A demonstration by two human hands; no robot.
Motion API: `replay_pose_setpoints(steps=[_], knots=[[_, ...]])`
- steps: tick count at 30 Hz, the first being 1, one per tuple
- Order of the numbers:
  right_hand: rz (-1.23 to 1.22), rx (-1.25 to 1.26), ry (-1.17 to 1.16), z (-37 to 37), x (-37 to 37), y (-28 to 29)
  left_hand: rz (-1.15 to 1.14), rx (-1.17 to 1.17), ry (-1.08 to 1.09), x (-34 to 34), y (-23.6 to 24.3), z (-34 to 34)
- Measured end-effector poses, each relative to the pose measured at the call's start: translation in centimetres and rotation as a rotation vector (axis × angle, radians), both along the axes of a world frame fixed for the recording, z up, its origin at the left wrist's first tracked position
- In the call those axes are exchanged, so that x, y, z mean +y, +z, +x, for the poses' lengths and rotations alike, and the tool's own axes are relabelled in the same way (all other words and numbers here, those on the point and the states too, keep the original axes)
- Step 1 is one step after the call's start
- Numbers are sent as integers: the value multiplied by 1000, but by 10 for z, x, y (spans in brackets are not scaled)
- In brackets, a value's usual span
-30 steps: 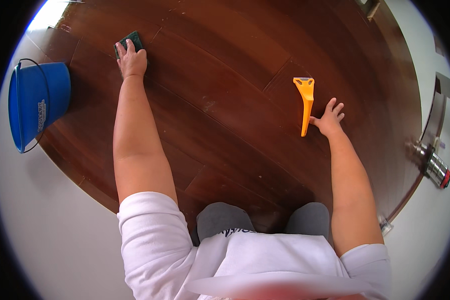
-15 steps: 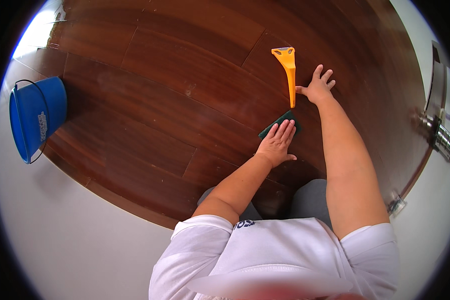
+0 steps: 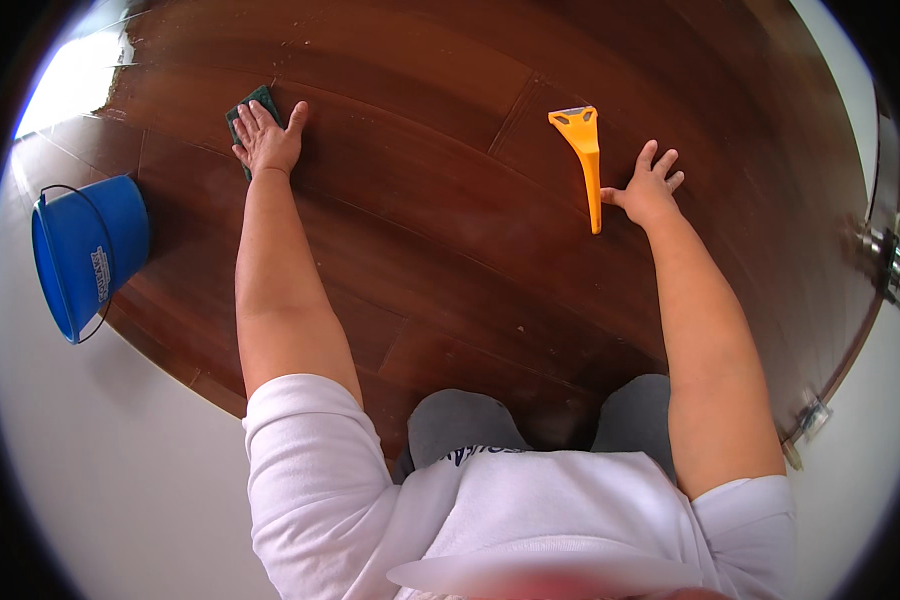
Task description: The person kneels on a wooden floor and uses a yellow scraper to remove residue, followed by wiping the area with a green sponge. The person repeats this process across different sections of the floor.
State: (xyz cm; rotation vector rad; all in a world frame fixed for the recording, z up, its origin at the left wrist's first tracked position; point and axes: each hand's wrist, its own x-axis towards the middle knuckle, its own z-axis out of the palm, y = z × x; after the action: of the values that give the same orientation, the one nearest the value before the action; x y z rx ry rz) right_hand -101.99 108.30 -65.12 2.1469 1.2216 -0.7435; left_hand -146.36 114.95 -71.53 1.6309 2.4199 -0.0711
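My left hand (image 3: pixel 268 140) lies flat on a dark green scouring pad (image 3: pixel 260 100), holding it against the dark wooden floor (image 3: pixel 400 190) at the far left. The pad's edges show past my fingertips. On the right, my right hand (image 3: pixel 653 187) is open with its fingers spread, resting by a yellow scraper (image 3: pixel 587 160). The thumb reaches to the scraper's handle; I cannot tell whether it touches. The scraper lies with its wide head away from me and its handle toward me.
A blue bucket (image 3: pixel 100 240) with a black handle is at the left, near the pale wall (image 3: pixel 150 440). Bright light reflects off the floor (image 3: pixel 80 85) at the far left. A metal fixture (image 3: pixel 885 260) stands at the right edge. My knees (image 3: pixel 460 415) are close in front.
My left hand has swept the scouring pad far to the left and away from me, from near the scraper's handle. My right hand remains beside the scraper.
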Motion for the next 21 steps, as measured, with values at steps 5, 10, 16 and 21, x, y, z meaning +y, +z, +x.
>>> replay_pose_setpoints(steps=[5,10,16,21], knots=[[12,33,-18,2,0,1,-31,19,-431,-84,16,120],[5,24,-13,4,-1,-2,-120,-367,-788,-160,31,270],[80,2,28,0,-2,-3,-292,-525,-1006,-206,51,286],[36,-22,14,-4,1,-1,-192,-252,-592,-158,32,171]])
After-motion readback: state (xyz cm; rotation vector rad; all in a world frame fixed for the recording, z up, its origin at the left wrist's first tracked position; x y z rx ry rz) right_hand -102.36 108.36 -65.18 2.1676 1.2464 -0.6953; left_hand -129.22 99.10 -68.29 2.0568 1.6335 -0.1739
